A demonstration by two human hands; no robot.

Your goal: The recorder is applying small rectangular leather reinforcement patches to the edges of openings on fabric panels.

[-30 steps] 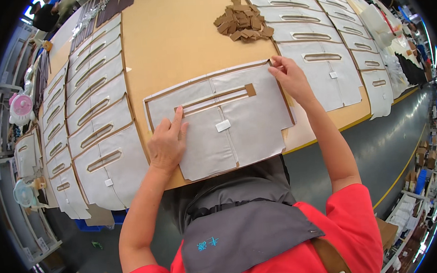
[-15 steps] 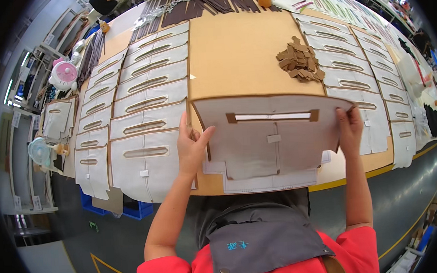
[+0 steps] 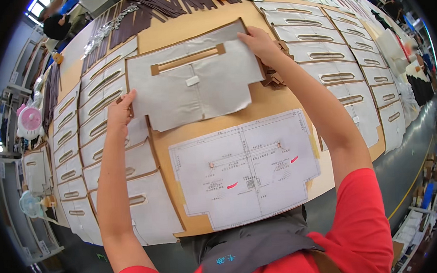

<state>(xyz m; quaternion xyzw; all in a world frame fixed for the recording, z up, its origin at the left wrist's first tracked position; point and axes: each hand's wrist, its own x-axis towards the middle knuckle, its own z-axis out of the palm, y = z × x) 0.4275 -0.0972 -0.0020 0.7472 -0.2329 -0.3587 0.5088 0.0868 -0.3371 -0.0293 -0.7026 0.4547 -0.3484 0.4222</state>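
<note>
Head view: grey panel [image 3: 179,91] and right hand [image 3: 262,46] partly hide brown scraps [image 3: 274,79].

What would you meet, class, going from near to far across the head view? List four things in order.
Grey apron → white printed sheet → hand-held grey panel → dark brown strips.

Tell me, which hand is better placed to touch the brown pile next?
Probably the right hand: it holds the upper right corner of the grey panel, close by the brown pile. The left hand grips the panel's left edge, farther away.
</note>
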